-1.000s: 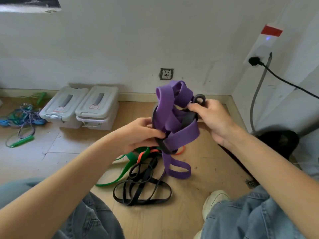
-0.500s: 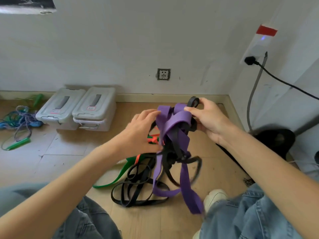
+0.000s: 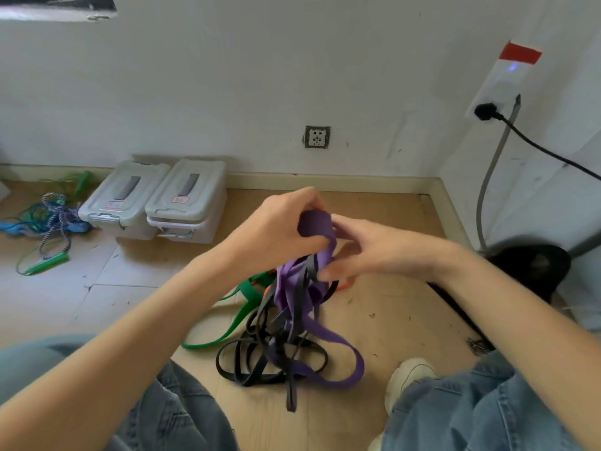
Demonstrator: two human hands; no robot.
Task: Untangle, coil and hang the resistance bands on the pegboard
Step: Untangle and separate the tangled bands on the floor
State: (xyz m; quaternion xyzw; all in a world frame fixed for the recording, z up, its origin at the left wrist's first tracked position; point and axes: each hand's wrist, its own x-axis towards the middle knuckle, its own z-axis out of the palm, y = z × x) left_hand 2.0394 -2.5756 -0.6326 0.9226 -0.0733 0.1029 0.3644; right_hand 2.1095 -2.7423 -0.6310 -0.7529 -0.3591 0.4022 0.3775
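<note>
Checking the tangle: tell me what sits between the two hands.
In the head view, the top fold of the purple band sits between the left hand and the right hand.

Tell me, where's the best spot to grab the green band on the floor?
Probably the green band by its long loop lying flat on the floor at the left, coming from the left side. That part is bare; its other end runs under the purple band and black bands.

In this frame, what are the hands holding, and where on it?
Left hand grips the purple band at its top fold. Right hand pinches the same band just below, where it tangles with the black band; the rest hangs down.
</note>
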